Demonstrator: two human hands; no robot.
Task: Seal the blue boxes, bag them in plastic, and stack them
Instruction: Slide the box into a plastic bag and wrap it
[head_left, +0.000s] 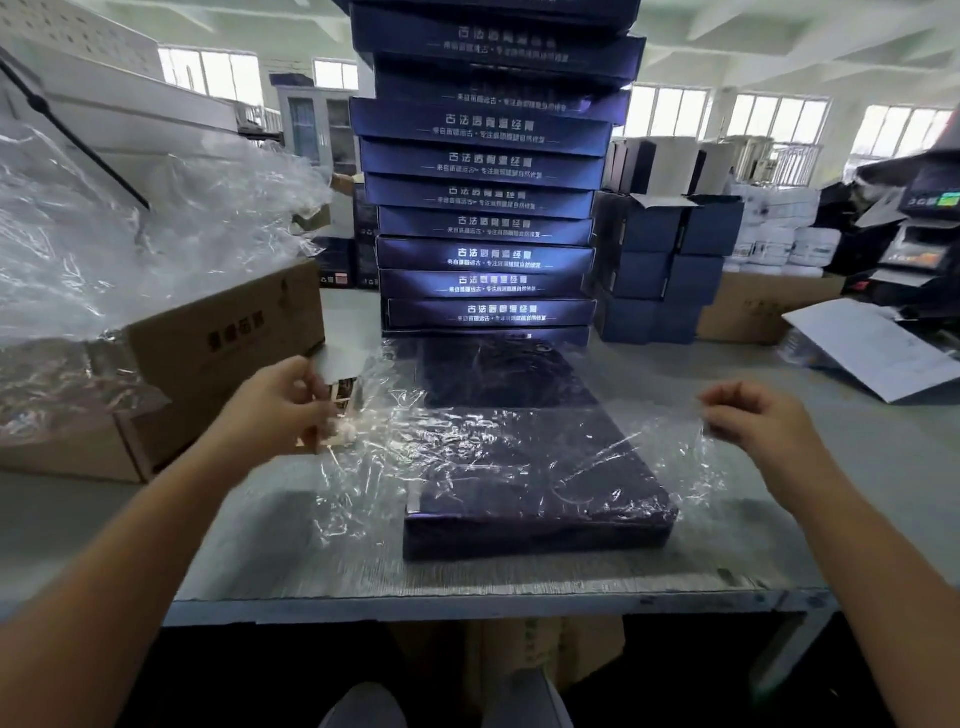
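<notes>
Your left hand (288, 402), centre left of the frame, curls its fingers and pinches one edge of the clear plastic bag (467, 431). Your right hand (753, 415), centre right, pinches the opposite edge. The bag drapes over the dark blue box (540, 483), which lies flat on the grey table (311, 571) in front of the tall stack of blue boxes (488, 208).

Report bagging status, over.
Left grip and right grip pinch plastic bag edges. Bag lies over blue box on table. Tall stack close behind; nothing blocking.
</notes>
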